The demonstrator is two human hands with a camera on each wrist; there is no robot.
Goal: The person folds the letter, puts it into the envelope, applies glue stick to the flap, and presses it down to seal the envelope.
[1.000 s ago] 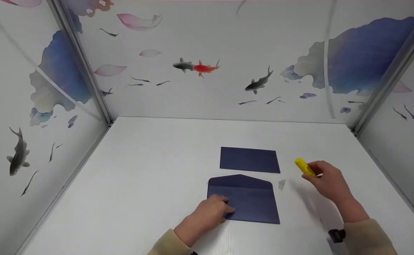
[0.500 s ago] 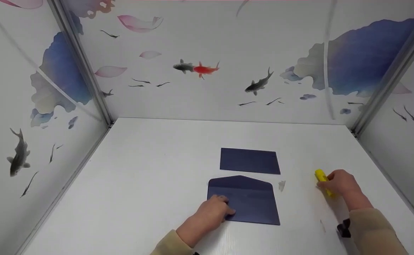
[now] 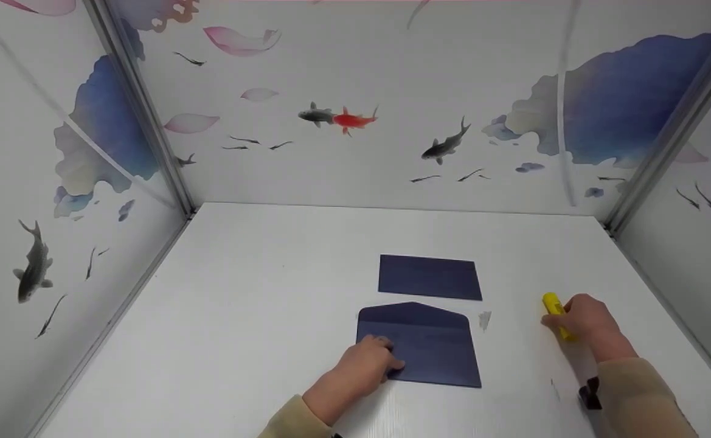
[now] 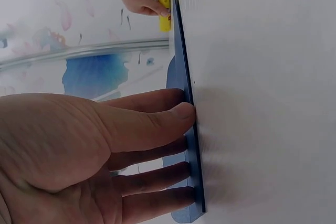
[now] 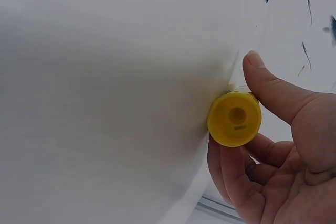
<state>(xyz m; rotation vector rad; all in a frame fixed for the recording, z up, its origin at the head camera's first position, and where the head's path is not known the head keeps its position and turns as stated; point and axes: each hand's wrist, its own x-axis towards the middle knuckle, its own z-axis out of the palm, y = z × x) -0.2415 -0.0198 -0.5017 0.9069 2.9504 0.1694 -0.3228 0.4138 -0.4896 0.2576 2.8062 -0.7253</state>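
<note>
A dark blue envelope [image 3: 434, 353] with its pointed flap spread away from me lies on the white table. My left hand [image 3: 361, 368] rests on its left part, straight fingers against the paper and thumb [image 4: 157, 127] at the near edge. To the right, a yellow glue stick [image 3: 553, 304] lies on its side on the table. My right hand [image 3: 589, 319] is around it; in the right wrist view the thumb [image 5: 268, 82] stands straight and apart from the round yellow end, with the fingers [image 5: 236, 177] along the other side.
Just beyond the envelope lies a dark blue rectangular card or envelope [image 3: 430, 277]. A small grey mark [image 3: 484, 320] shows on the table to the envelope's right. White panels [image 3: 355, 164] printed with fish and petals close off the back and sides.
My right hand has moved right and toward me with the glue stick and set it down; its thumb has since spread away. The left hand stays on the envelope.
</note>
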